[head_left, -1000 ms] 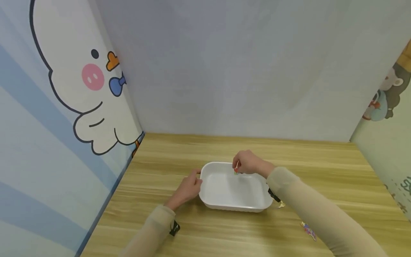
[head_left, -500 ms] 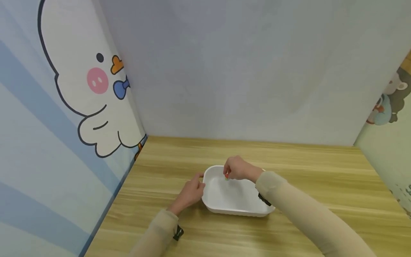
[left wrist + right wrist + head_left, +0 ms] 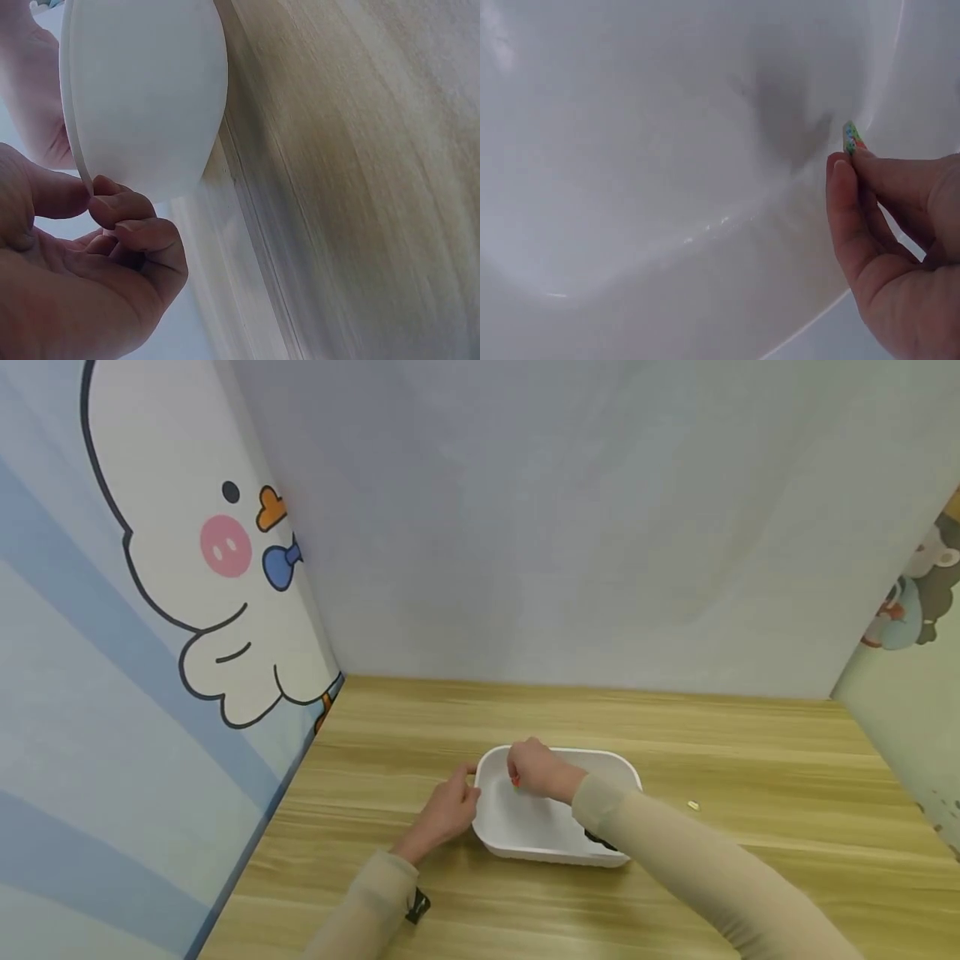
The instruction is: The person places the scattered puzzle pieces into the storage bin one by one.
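The piece point(image 3: 851, 138) is pinched between thumb and fingertips of the right hand point(image 3: 536, 768), inside the tray point(image 3: 517, 827) near its left end. Only one tip shows, green with blue specks and an orange-red patch; the rest is hidden by the fingers, so its full outline cannot be told. In the right wrist view that tip points up, leaning slightly left, with the visible part's long axis nearly upright; in the head view it sticks out below the fingertips. Whether it touches the tray I cannot tell.

The left hand point(image 3: 450, 803) pinches the tray's left rim. The tray lies on the counter point(image 3: 390, 735), long axis running left to right; the right sleeve point(image 3: 675, 852) covers its near right corner. Right of the tray lies a pale gold scrap point(image 3: 693, 806), too small to make out.
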Tool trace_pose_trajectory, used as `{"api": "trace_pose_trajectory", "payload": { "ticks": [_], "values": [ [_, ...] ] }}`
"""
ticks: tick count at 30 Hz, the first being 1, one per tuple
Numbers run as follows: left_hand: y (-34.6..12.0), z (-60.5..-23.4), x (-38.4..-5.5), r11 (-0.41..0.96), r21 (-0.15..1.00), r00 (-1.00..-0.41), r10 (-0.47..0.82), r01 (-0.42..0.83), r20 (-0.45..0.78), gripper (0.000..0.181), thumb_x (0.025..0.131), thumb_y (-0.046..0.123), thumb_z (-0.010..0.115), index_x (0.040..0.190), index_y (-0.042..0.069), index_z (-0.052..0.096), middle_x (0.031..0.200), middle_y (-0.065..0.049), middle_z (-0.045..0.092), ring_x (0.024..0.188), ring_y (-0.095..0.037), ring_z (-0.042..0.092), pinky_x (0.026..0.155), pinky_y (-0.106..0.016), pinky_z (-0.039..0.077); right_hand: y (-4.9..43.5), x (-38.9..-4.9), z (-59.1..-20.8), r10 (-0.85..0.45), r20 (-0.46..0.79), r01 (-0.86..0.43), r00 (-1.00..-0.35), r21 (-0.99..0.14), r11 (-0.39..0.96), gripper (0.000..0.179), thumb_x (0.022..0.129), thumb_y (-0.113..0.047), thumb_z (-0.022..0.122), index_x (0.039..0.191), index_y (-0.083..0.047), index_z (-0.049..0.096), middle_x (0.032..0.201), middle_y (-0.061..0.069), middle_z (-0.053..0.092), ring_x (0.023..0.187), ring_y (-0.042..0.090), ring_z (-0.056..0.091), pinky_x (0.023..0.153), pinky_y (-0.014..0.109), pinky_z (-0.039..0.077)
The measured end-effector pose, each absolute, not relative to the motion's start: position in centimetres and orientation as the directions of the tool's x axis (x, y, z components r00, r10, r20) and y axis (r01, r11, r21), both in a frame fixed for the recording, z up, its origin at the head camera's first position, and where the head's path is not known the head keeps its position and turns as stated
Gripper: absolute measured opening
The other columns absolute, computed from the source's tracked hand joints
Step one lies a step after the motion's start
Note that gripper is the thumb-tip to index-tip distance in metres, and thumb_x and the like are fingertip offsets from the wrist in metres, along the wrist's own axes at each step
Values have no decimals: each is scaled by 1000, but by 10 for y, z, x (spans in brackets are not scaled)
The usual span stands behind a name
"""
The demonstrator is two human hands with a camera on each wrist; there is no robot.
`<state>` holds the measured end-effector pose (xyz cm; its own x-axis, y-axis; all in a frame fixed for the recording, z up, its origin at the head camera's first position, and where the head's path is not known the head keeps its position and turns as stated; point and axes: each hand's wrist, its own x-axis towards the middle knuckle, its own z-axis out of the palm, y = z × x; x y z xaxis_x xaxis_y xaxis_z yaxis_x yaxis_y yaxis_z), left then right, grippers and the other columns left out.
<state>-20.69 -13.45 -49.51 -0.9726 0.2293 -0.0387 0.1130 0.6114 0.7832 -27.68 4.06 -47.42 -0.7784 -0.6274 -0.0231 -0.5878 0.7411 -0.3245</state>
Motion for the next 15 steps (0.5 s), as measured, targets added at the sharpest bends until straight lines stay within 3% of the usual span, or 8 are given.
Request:
{"api": "trace_pose_trajectory", "payload": {
  "ticks": [7, 15],
  "values": [
    [-133, -497, -207, 620, 778, -973, 222, 97, -56, 39, 95, 9, 45, 133, -1, 39, 82, -12, 65, 64, -13, 55, 56, -27, 44, 31, -270, -480, -566, -59, -509, -822, -366, 779, 10, 70, 5, 71, 71, -4, 67, 66, 1, 61, 61, 15, 51, 57, 26, 45],
    [-133, -495, -207, 620, 778, -973, 224, 98, -56, 39, 96, 9, 44, 133, -1, 39, 84, -12, 66, 65, -14, 55, 57, -28, 45, 29, -270, -488, -571, -21, -526, -821, -361, 770, 9, 69, 3, 71, 70, -4, 65, 65, 2, 61, 61, 17, 53, 58, 28, 46]
  ]
}}
